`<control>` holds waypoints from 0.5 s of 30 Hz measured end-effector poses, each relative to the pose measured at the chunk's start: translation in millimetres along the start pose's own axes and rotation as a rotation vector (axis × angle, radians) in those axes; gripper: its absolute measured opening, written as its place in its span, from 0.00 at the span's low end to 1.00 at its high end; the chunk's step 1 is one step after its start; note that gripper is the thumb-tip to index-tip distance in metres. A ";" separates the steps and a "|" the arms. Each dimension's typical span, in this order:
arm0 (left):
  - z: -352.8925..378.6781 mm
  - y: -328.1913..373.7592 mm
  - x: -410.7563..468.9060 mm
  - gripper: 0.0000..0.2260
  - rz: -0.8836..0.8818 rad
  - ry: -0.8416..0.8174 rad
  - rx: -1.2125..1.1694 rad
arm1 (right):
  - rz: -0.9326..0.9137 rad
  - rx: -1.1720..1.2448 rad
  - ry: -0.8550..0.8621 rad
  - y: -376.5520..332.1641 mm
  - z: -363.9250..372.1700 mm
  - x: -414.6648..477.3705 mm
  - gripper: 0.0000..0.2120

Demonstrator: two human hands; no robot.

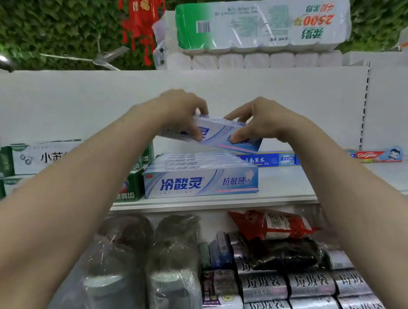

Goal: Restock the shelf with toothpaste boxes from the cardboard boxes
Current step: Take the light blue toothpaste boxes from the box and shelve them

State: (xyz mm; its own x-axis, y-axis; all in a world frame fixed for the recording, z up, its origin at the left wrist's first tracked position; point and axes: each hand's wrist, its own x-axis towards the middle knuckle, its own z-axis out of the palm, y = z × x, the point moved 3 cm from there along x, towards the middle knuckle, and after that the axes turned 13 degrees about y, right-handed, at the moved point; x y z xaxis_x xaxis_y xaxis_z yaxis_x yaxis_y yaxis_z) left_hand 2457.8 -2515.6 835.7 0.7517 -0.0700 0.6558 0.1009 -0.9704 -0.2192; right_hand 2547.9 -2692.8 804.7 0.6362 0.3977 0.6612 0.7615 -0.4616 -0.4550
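Observation:
Both my hands hold one pale blue-and-white toothpaste box, tilted with its right end lower, just above a row of several matching boxes on the white shelf. My left hand grips the box's left part, fingers over the top and thumb on the front. My right hand pinches its right part. No cardboard box is in view.
Green toothpaste boxes and a white box stand left of the row. A dark blue box and a Colgate box lie at the back right. Toilet-paper packs sit on top. Bagged goods and bin-bag rolls fill the lower shelf.

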 end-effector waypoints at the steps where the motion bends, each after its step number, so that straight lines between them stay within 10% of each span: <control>1: 10.8 -4.7 1.1 0.27 -0.014 -0.027 -0.051 | -0.008 -0.033 -0.017 2.0 5.9 5.0 0.25; 15: 85.6 -30.4 21.1 0.30 -0.112 -0.159 -0.086 | -0.058 -0.217 -0.063 37.4 57.2 38.4 0.22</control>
State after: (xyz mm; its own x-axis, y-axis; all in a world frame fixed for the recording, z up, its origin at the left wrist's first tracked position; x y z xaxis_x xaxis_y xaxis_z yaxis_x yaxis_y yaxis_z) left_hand 2526.4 -2467.8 794.3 0.8327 0.0705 0.5492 0.1391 -0.9867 -0.0842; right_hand 2608.0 -2649.5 778.9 0.6039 0.4740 0.6409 0.7568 -0.5934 -0.2742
